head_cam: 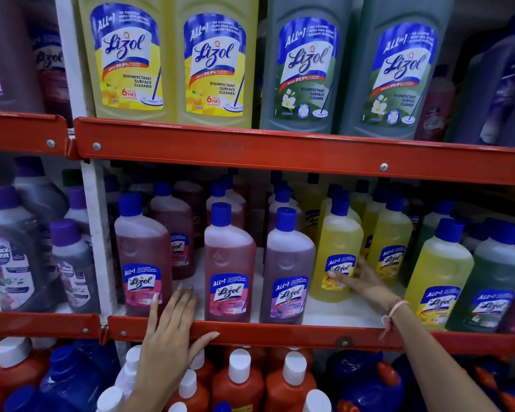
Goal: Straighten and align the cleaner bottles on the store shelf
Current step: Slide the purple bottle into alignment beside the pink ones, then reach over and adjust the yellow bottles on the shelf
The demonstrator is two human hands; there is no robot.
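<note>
On the middle shelf stand small Lizol bottles with blue caps. At the front are a pink bottle [142, 257] on the left, a second pink bottle [228, 263], a purple bottle [287, 269], then a yellow bottle [338, 248] set further back and tilted. My left hand [168, 331] lies flat over the red shelf rail [280, 331], fingers spread, fingertips beside the left pink bottle. My right hand [359, 281] reaches in with open fingers touching the lower label of the yellow bottle, not wrapped around it.
More yellow [437, 275] and green [494, 281] bottles stand to the right. Large Lizol bottles fill the top shelf [250, 144]. Purple-capped bottles [15, 251] sit in the left bay. Orange and blue bottles crowd the shelf below.
</note>
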